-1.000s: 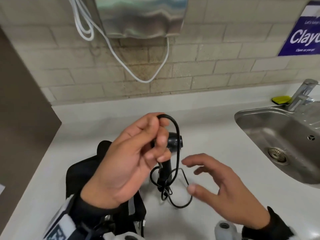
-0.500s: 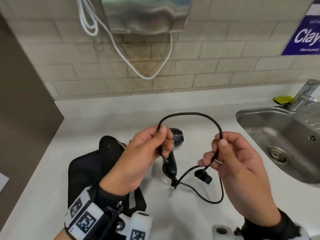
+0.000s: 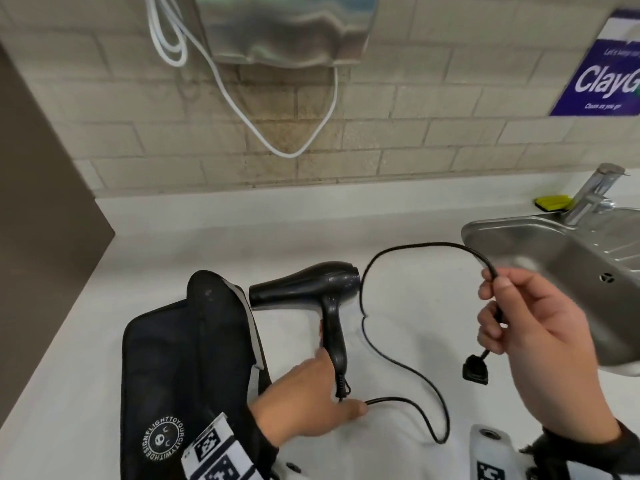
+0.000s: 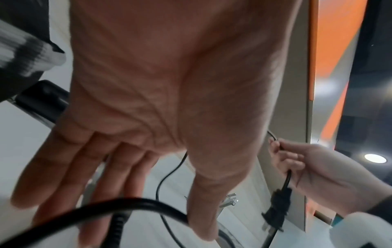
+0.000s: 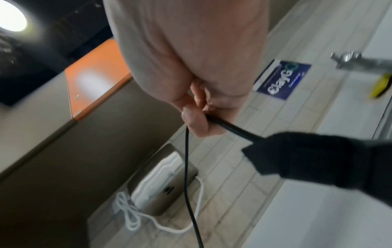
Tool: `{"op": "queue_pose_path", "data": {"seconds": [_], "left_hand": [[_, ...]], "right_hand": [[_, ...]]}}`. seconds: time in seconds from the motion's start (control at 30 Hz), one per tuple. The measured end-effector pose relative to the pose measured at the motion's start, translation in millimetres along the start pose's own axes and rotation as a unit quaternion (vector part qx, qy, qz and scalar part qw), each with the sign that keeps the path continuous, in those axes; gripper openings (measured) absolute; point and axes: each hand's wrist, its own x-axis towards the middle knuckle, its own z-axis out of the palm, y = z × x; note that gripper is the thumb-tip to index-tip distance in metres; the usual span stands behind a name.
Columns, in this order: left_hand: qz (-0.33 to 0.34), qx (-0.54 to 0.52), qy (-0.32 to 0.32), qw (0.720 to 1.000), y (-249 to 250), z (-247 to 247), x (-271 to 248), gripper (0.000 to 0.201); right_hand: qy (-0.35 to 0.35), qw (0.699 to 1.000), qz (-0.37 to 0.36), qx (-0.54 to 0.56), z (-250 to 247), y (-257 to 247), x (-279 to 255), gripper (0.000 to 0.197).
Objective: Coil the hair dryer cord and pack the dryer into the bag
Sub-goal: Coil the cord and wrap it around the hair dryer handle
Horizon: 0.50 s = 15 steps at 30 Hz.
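The left hand [image 3: 304,400] lies low on the white desk [image 3: 381,459], at the butt of the hair dryer's handle. Its fingers [image 4: 70,169] are stretched out nearly straight, and the thumb tip meets the cord [image 3: 408,372] where it leaves the handle; the hand clamps nothing. To the left of the dryer, a black bag [image 3: 166,368] lies flat on the desk, its printed round logo nearest the person, its far end just beside the dryer's nozzle.

The hair dryer [image 3: 318,289] lies on its side on the desk, nozzle pointing toward the bag, handle pointing toward the person. The cord runs out to the right of the dryer in loose curves, uncoiled, then rises in an arch. The right hand [image 3: 533,327] is raised to the right of the dryer, well apart from the left hand, with fingers curled round the cord close to its end. The plug [image 3: 476,370] dangles just below that hand, clear of the desk.

Farther right of the dryer sits a steel sink [image 3: 512,230], with a tap [image 3: 592,195] and a yellow sponge [image 3: 554,201] behind it. Beyond the dryer stands a tiled wall [image 3: 433,140], carrying a metal dispenser [image 3: 287,29] with a white cable [image 3: 242,109] hanging below it, and a blue sign [image 3: 602,77] to the right.
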Motion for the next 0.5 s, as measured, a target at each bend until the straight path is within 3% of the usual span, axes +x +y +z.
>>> {"op": "queue_pose_path", "data": {"seconds": [0.07, 0.2, 0.33, 0.43, 0.5], "left_hand": [[0.032, 0.000, -0.023, 0.999, -2.9, 4.3, 2.3, 0.042], [0.123, -0.076, -0.029, 0.989, -4.3, -11.4, -11.6, 0.035], [0.227, -0.177, 0.011, 0.958, -1.7, -43.9, -35.4, 0.032], [0.258, -0.295, 0.046, 0.919, 6.2, -68.5, -51.2, 0.032], [0.268, -0.356, 0.080, 0.891, 11.9, -83.4, -56.8, 0.033]], "right_hand": [[0.025, 0.997, 0.003, -0.072, -12.0, 8.9, 4.4, 0.017], [0.028, 0.964, 0.024, -0.263, -34.9, 41.7, 9.0, 0.016], [-0.053, 0.922, 0.011, -0.383, -39.9, 77.1, 6.6, 0.020], [-0.161, 0.901, 0.030, -0.402, -28.2, 90.3, -0.9, 0.028], [-0.212, 0.876, 0.005, -0.434, -16.5, 94.2, -4.3, 0.036]]}}
